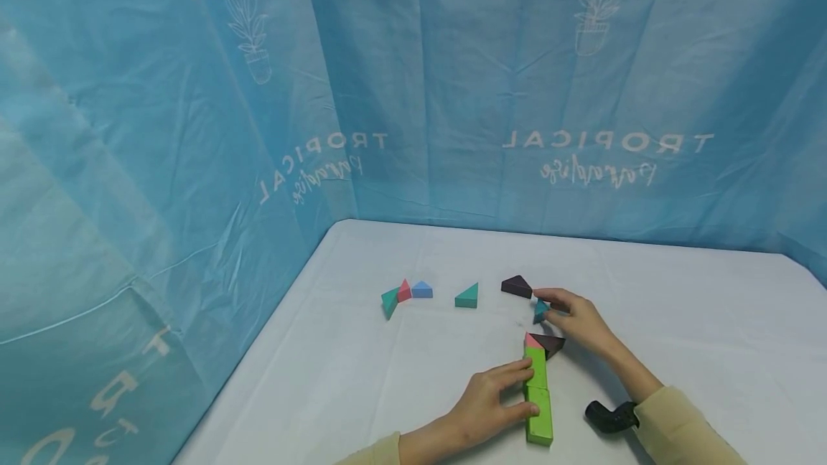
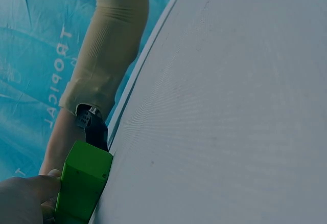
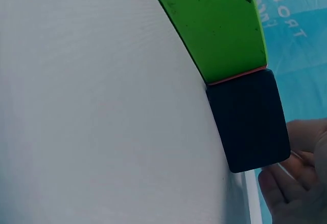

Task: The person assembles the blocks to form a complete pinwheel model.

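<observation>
Two green rectangular blocks [image 1: 539, 415] lie end to end, forming a column. At their far end sit a pink triangular block [image 1: 532, 341] and a dark triangular block [image 1: 549, 344]; the dark block's flat face [image 3: 249, 121] fills the middle of the right wrist view. My left hand [image 1: 486, 404] lies along the column's left side, thumb and fingers spread and touching the green blocks. Just beyond the column, my right hand [image 1: 579, 320] pinches a small teal triangular block [image 1: 540, 311] between thumb and fingers. The left wrist view shows the near green block's end [image 2: 84, 183].
Another dark block [image 1: 516, 286] stands just beyond the right fingertips. Farther left are a green triangular block [image 1: 466, 298], a blue one [image 1: 422, 290], a red one [image 1: 404, 291] and another green one [image 1: 390, 301]. Blue curtains [image 1: 452, 92] enclose the white table [image 1: 310, 350].
</observation>
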A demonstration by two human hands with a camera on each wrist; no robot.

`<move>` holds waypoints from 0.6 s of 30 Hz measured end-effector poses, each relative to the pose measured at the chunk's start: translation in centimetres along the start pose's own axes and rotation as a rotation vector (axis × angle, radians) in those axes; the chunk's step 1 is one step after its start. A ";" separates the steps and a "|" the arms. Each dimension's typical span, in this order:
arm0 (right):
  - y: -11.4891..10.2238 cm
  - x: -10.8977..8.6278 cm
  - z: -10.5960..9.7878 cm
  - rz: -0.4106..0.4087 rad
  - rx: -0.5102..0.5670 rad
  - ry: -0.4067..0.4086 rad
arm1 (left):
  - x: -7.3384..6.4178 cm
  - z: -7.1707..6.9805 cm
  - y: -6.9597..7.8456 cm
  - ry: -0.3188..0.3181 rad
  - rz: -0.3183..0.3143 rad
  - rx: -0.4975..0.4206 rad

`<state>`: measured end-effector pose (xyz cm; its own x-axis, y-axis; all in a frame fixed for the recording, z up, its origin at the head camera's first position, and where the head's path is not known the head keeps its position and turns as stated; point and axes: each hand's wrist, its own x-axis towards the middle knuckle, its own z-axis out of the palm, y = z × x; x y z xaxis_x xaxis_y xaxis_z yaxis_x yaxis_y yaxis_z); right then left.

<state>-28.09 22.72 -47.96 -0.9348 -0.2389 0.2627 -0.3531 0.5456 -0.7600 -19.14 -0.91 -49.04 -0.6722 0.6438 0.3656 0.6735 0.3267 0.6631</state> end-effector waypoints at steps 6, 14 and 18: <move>0.0 -0.1 0.0 0.014 -0.017 0.016 | 0.0 0.0 0.0 -0.003 -0.002 0.003; -0.6 -0.1 -0.3 0.057 -0.055 0.036 | 0.1 -0.2 0.2 0.028 0.051 0.041; -1.2 -0.4 -0.4 0.080 -0.028 0.004 | 0.1 -0.3 0.2 0.028 0.059 0.039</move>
<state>-27.29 22.53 -46.90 -0.9602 -0.1907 0.2041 -0.2781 0.5849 -0.7619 -19.17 -1.01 -48.73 -0.6391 0.6432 0.4217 0.7232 0.3161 0.6140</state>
